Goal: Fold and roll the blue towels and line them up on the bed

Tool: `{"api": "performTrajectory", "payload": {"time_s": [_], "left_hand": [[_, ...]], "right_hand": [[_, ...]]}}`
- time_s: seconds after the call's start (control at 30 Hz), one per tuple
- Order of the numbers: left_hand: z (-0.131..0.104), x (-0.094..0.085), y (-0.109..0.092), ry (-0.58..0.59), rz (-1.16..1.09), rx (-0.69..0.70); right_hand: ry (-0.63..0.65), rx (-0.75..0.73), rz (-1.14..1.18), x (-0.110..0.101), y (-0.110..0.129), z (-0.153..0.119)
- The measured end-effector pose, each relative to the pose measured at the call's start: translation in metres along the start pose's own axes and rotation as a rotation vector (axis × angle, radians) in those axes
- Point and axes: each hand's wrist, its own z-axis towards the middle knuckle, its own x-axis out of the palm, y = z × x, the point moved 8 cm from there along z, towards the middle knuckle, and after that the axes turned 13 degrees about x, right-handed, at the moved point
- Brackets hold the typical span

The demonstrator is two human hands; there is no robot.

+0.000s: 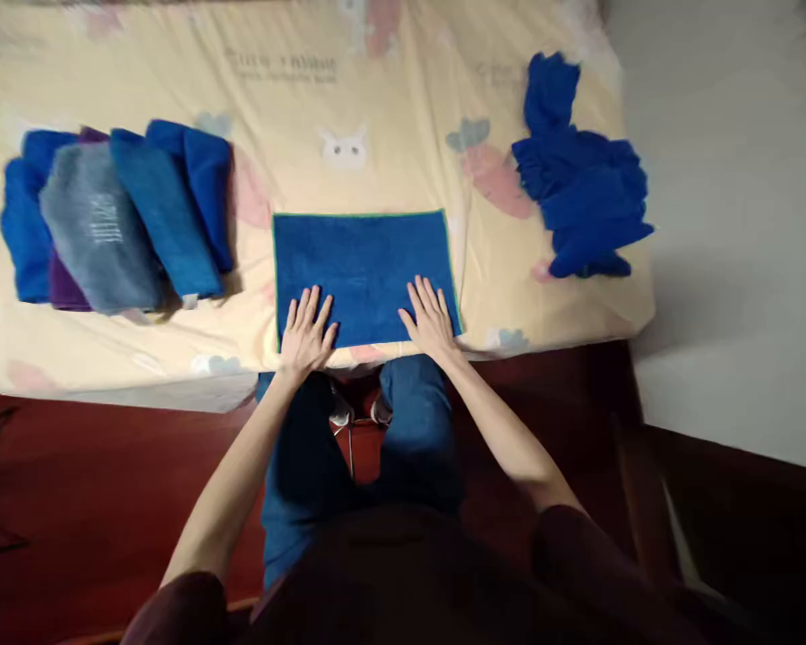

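Left hand [304,339] and right hand [433,324], splayed wide, are seemingly smoothing the rectangular, green-edged blue cloth [363,264] on the cream printed sheet [403,161], the next move probably calling for an edge grip.

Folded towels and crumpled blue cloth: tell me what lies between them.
In the head view, a flat blue towel on the patterned cover, under the left hand and right hand.
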Motion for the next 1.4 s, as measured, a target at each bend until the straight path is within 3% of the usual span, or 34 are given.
{"api": "performTrajectory", "payload": {"time_s": [0.1,0.2,0.27,0.37,0.53,0.67,0.9,1.1,1.4], "left_hand": [[-0.033,-0.018,0.011,0.018,0.016,0.003],[-0.069,-0.033,0.021,-0.015,0.048,-0.077],[-0.094,-0.037,0.02,-0.064,0.063,-0.17],[-0.132,-0.03,0.003,-0.123,0.052,-0.283],[-0.173,-0.019,-0.034,-0.201,0.05,-0.359],[-0.17,-0.029,-0.045,-0.251,0.042,-0.285],[-0.144,-0.044,-0.043,-0.337,-0.014,-0.089],[-0.121,-0.042,-0.022,-0.44,-0.076,-0.08],[-0.091,-0.029,0.016,-0.431,-0.174,-0.185]], "right_hand": [[0.012,0.02,-0.009,-0.013,-0.03,-0.027],[-0.055,0.195,-0.013,-0.029,-0.065,-0.047],[-0.117,0.288,0.01,-0.038,-0.076,-0.063],[-0.19,0.234,0.095,-0.04,-0.057,-0.099],[-0.173,0.105,0.238,-0.013,-0.004,-0.161],[-0.202,0.135,0.225,-0.01,0.002,-0.174],[-0.284,0.1,0.174,-0.03,-0.018,-0.161],[-0.388,0.095,0.286,-0.038,-0.048,-0.136],[-0.394,0.106,0.41,-0.036,-0.078,-0.088]]}}
